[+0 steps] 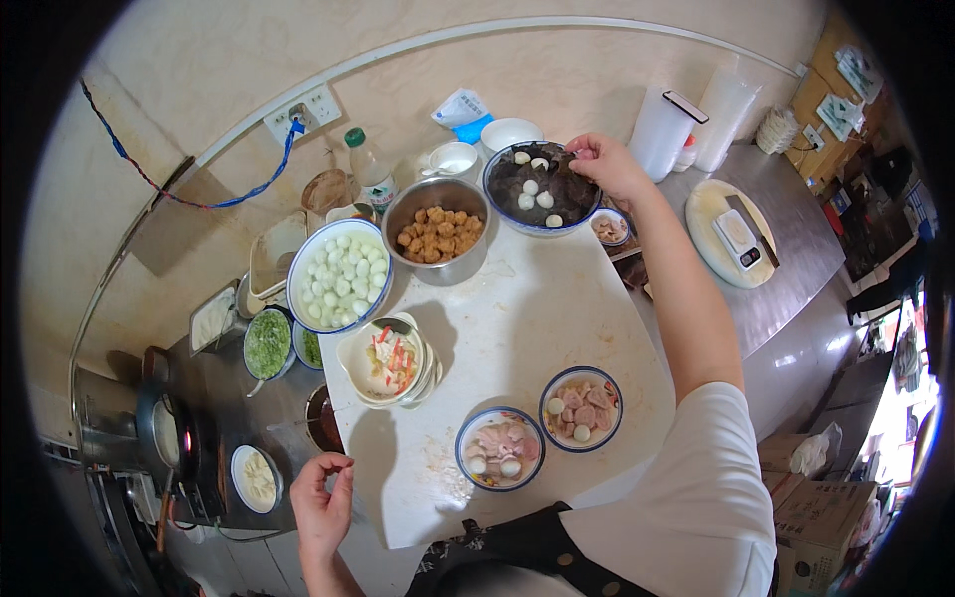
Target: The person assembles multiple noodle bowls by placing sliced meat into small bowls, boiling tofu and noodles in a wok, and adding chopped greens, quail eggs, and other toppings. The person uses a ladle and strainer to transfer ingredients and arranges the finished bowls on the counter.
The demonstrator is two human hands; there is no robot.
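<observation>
My right hand [607,169] reaches to the far side of the table, fingers pinched on dark, leafy wood ear fungus at the rim of a blue-edged bowl [494,204]. Several small peeled white eggs [531,187] lie on the fungus. My left hand [323,505] hovers past the table's near left edge, fingers curled and nothing visible in them. Two small bowls of pinkish meat slices [502,446] and white eggs stand at the near side, apart from both hands. A stack of pale bowls [388,360] stands at the left edge; the top one holds red and white pieces.
A steel pot of brown balls [438,236] and a big bowl of peeled eggs [343,274] line the far left. Bowls of chopped greens [268,344] stand on the lower counter. At right, a scale [736,234] and a knife [754,229] rest on a round board.
</observation>
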